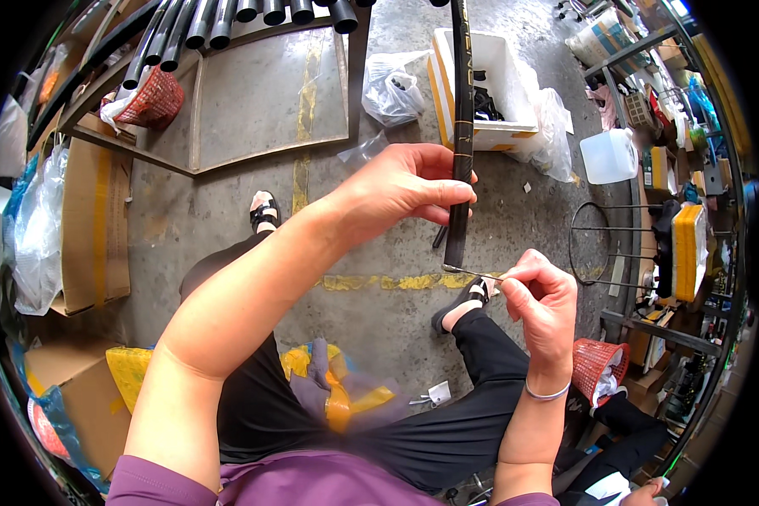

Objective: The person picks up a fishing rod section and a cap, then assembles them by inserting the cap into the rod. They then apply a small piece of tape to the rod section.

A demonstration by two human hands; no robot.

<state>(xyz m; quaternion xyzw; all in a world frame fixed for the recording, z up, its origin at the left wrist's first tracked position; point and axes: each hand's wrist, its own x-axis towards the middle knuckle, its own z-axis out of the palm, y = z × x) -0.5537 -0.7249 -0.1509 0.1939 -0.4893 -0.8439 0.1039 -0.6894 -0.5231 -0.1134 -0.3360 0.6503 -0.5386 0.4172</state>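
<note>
A long black tube (463, 101) with gold markings runs down from the top edge in front of me, its lower end towards me. My left hand (396, 187) grips it a little above that end, thumb on the near side and fingers behind. In a pinch between thumb and forefinger, my right hand (545, 295) holds a thin metal pick (482, 274). The tip of the pick is at the tube's lower end; whether it goes inside I cannot tell. A silver bangle is on my right wrist.
Several black tubes (201, 24) lie on a metal frame rack (196, 126) at the far left. A white foam box (506, 135) stands beyond my hands. To the right are a wire stand (594, 205), a translucent jug (609, 157), a red basket (599, 364) and another person's leg (628, 426).
</note>
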